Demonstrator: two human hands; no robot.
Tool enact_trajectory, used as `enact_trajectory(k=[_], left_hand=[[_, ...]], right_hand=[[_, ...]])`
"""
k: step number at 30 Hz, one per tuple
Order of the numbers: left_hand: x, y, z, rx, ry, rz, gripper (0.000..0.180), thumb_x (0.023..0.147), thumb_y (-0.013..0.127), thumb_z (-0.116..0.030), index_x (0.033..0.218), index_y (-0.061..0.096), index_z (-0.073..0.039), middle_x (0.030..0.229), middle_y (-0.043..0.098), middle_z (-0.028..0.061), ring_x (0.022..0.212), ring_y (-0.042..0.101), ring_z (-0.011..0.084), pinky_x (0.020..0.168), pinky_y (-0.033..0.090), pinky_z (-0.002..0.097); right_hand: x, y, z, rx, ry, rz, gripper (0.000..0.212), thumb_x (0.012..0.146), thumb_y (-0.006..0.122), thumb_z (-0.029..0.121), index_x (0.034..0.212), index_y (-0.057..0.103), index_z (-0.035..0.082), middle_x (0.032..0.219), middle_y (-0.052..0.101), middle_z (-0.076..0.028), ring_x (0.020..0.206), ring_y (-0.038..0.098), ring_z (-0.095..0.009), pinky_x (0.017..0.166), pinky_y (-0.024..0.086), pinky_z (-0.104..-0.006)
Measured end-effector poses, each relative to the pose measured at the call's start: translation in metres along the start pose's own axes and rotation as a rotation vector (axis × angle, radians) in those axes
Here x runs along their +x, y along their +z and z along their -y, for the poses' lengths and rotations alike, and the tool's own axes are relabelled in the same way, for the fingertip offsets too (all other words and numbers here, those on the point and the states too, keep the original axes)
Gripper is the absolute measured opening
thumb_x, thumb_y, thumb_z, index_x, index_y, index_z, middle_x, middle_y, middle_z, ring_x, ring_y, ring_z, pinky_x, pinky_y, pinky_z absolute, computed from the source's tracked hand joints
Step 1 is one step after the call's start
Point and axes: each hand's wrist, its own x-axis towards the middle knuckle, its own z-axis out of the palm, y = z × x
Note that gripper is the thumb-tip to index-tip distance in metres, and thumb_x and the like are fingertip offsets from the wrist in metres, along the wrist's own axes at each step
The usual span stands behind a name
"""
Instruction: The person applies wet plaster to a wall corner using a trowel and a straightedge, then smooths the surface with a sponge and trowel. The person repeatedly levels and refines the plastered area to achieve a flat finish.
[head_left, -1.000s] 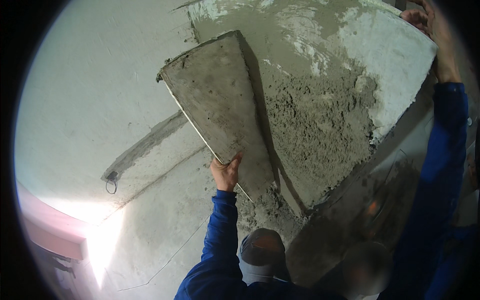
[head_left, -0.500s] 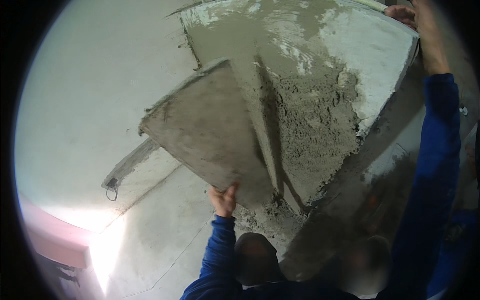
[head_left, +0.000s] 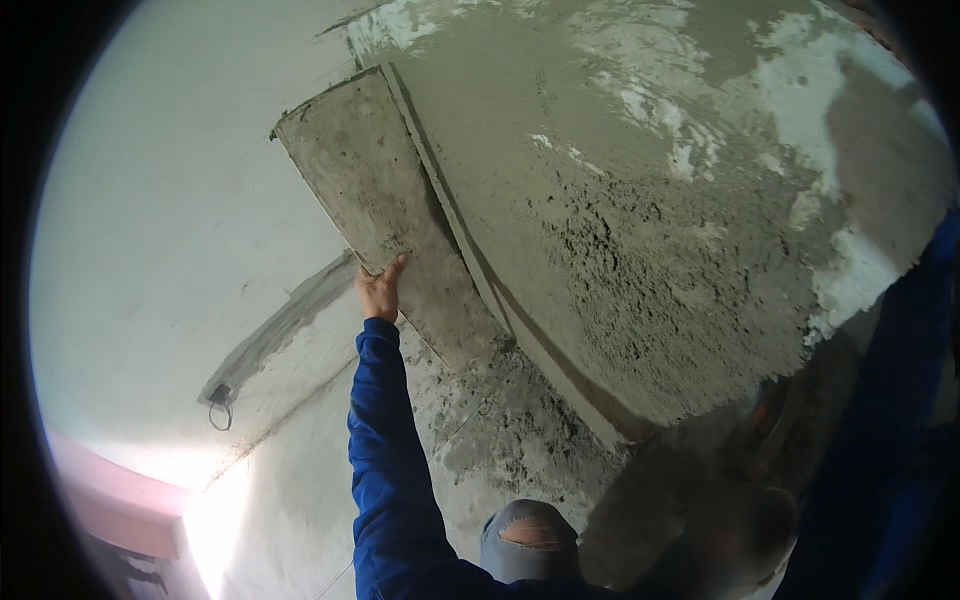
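Grey mortar covers much of the broad surface at the right, coarse toward the near side and smeared thin at the far side, where pale patches show. Just left of it slants the board, its far end farther left and its near end close to loose crumbs on the floor; whether its right edge touches the mortar cannot be told. The left hand is clamped on the board's left edge, thumb on the face and fingers out of sight, a grip that probably steadies the board while leaving its right edge unobstructed. Well apart, at the far right rim, only a sliver of what seems the right hand shows, so its hold cannot be told; the outstretched right sleeve suggests a long reach, perhaps for balance.
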Motion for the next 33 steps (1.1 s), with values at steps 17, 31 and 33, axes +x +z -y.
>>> enact_trajectory(k=[17, 31, 33], left_hand=[[-0.033, 0.024, -0.012, -0.159, -0.007, 0.116, 0.028, 0.081, 0.072, -0.004, 0.106, 0.061, 0.001, 0.101, 0.069, 0.0070, 0.088, 0.064, 0.0151, 0.080, 0.052, 0.0311], [-0.221, 0.049, -0.084, -0.042, -0.060, 0.125, 0.030, 0.079, 0.077, -0.010, 0.102, 0.063, 0.005, 0.094, 0.070, 0.0101, 0.084, 0.064, 0.0154, 0.078, 0.053, 0.0310], [-0.229, 0.049, -0.084, -0.114, -0.084, 0.095, 0.031, 0.079, 0.076, -0.009, 0.102, 0.063, 0.006, 0.096, 0.070, 0.0120, 0.085, 0.065, 0.0165, 0.078, 0.053, 0.0315]], right_hand=[[0.007, -0.025, -0.002, -0.095, 0.029, 0.203, 0.070, 0.096, 0.034, 0.061, 0.132, 0.045, 0.002, 0.093, 0.062, -0.005, 0.083, 0.059, -0.010, 0.076, 0.050, -0.0225], [-0.008, -0.002, 0.003, -0.135, 0.006, 0.101, 0.075, 0.091, 0.031, 0.069, 0.119, 0.057, 0.004, 0.079, 0.063, -0.004, 0.070, 0.057, -0.009, 0.066, 0.044, -0.0212], [-0.002, -0.007, -0.001, -0.134, 0.021, 0.116, 0.076, 0.090, 0.032, 0.070, 0.119, 0.057, 0.005, 0.079, 0.063, -0.004, 0.070, 0.057, -0.009, 0.067, 0.044, -0.0214]])
